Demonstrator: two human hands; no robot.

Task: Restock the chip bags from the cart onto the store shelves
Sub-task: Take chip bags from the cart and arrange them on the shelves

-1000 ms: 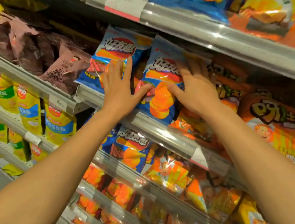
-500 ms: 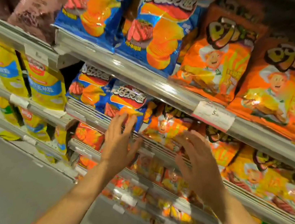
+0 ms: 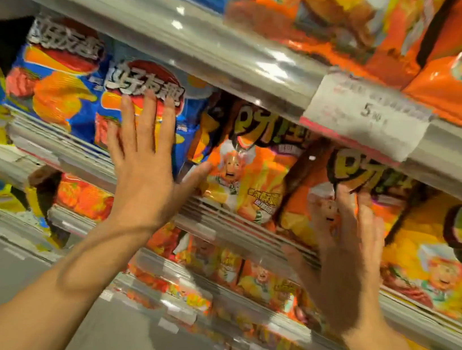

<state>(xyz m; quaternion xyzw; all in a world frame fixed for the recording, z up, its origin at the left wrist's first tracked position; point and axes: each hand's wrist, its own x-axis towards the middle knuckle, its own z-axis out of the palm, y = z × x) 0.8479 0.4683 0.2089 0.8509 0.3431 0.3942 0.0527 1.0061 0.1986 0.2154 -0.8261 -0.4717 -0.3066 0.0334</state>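
Head view is blurred, and I see both hands up at the shelves with nothing held. My left hand (image 3: 143, 168) is flat, its fingers (image 3: 146, 121) spread over the front of a blue chip bag (image 3: 143, 94) standing on the shelf rail (image 3: 58, 147). A second blue bag (image 3: 56, 76) stands just left of those fingers. My right hand (image 3: 344, 259) is open too, fingers fanned before an orange chip bag (image 3: 351, 177); whether it touches, I cannot tell. Between the hands stands another orange bag (image 3: 249, 174). Above the right fingers hangs a price tag (image 3: 365, 116).
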